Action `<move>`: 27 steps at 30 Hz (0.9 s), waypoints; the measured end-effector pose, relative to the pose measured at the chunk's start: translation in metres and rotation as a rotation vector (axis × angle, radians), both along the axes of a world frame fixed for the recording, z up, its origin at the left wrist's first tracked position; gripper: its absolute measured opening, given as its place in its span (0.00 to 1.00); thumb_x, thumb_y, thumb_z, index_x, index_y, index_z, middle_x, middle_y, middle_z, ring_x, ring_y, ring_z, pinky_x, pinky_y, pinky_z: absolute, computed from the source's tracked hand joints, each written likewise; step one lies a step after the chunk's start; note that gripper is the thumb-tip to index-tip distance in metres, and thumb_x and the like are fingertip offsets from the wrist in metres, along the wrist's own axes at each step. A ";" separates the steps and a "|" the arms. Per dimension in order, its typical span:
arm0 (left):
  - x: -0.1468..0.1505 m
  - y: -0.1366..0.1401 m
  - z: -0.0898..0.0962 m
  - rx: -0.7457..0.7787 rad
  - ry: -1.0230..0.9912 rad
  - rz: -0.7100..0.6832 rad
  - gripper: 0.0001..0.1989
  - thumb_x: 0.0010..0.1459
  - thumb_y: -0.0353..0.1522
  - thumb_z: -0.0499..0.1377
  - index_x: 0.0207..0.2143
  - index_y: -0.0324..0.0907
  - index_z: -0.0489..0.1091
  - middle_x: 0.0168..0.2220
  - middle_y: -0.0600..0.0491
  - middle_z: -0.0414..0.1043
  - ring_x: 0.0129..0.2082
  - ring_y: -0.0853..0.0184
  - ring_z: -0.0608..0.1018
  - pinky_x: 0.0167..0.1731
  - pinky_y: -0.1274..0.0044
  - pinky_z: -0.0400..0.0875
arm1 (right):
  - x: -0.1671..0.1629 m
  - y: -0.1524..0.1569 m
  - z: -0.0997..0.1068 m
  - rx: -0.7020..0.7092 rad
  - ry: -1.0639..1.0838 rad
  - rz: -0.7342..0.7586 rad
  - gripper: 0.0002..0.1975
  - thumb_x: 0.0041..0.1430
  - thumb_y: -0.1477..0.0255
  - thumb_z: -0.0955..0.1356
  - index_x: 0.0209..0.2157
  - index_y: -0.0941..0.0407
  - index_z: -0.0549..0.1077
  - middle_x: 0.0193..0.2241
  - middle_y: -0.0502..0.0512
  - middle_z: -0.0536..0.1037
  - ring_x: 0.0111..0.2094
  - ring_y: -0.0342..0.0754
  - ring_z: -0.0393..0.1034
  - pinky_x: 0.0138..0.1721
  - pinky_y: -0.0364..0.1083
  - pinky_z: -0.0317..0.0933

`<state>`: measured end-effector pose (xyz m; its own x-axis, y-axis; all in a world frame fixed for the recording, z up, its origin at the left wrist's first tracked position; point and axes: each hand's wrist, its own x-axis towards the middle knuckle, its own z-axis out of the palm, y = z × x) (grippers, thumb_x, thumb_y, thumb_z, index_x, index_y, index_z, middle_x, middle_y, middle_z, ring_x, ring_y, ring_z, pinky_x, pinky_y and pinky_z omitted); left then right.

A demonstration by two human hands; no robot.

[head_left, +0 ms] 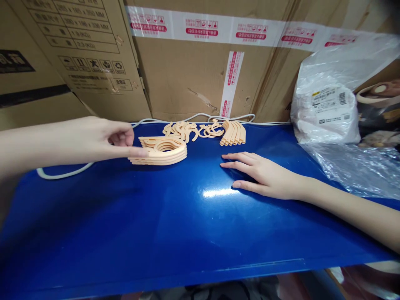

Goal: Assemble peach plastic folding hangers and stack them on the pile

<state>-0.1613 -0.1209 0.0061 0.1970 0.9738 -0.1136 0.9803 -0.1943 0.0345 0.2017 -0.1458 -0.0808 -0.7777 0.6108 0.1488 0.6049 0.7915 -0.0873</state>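
A stack of cream curved plastic pieces [170,157], each with a rounded opening, lies left of centre on the blue table. At its left end is my left hand [109,139], closed, with the thumb on the uppermost piece and the other fingers curled behind. How firmly it grips is hard to see. My right hand [261,174] rests palm down on the table with fingers apart, holding nothing. Just beyond its fingertips sits a row of cream curved arm-like pieces [233,132]. Small cream hooks [210,130] and a pile of wavy cream pieces [178,130] lie behind the stack.
Cardboard boxes [193,79] wall off the back of the blue table [150,233]. A pale cable [65,175] runs along the rear and loops at the left. White packages in clear plastic [328,110] stand at the back right, with plastic film [356,166] spread before them.
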 end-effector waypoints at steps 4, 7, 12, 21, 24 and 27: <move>0.018 -0.017 0.002 0.317 -0.026 -0.125 0.30 0.58 0.60 0.45 0.32 0.43 0.66 0.22 0.59 0.67 0.21 0.70 0.66 0.26 0.79 0.53 | 0.001 0.000 0.001 -0.003 0.001 0.004 0.26 0.67 0.56 0.60 0.61 0.55 0.64 0.63 0.62 0.63 0.60 0.56 0.61 0.60 0.58 0.57; 0.036 -0.032 -0.004 0.494 0.015 -0.267 0.26 0.61 0.56 0.46 0.31 0.44 0.64 0.23 0.58 0.65 0.21 0.69 0.65 0.24 0.78 0.50 | 0.001 0.000 0.001 0.000 0.004 0.004 0.26 0.67 0.57 0.60 0.61 0.55 0.64 0.63 0.62 0.63 0.60 0.56 0.61 0.60 0.58 0.57; 0.070 -0.046 -0.035 0.500 -0.175 -0.673 0.15 0.66 0.43 0.49 0.36 0.43 0.68 0.35 0.53 0.73 0.35 0.64 0.74 0.32 0.75 0.64 | 0.000 0.000 0.000 0.003 -0.002 0.001 0.26 0.67 0.57 0.60 0.61 0.54 0.64 0.63 0.62 0.63 0.61 0.55 0.60 0.60 0.57 0.57; 0.090 -0.044 -0.088 0.182 -0.229 -0.769 0.33 0.67 0.48 0.47 0.65 0.37 0.55 0.67 0.42 0.54 0.67 0.54 0.57 0.64 0.62 0.55 | -0.003 -0.001 0.000 -0.006 0.022 0.000 0.26 0.67 0.58 0.61 0.62 0.54 0.63 0.63 0.63 0.63 0.61 0.57 0.60 0.60 0.59 0.56; 0.087 -0.041 -0.085 0.084 -0.216 -0.722 0.36 0.66 0.52 0.44 0.66 0.38 0.54 0.68 0.44 0.52 0.67 0.53 0.58 0.64 0.61 0.54 | -0.003 -0.002 0.001 -0.013 0.030 0.002 0.26 0.67 0.58 0.61 0.62 0.53 0.64 0.63 0.63 0.63 0.61 0.57 0.60 0.60 0.60 0.57; 0.086 -0.040 -0.083 0.072 -0.209 -0.722 0.35 0.66 0.52 0.44 0.66 0.40 0.55 0.68 0.46 0.53 0.66 0.55 0.59 0.64 0.62 0.55 | -0.003 -0.002 0.002 -0.018 0.038 0.000 0.26 0.67 0.58 0.62 0.62 0.53 0.64 0.63 0.63 0.64 0.61 0.57 0.61 0.60 0.60 0.57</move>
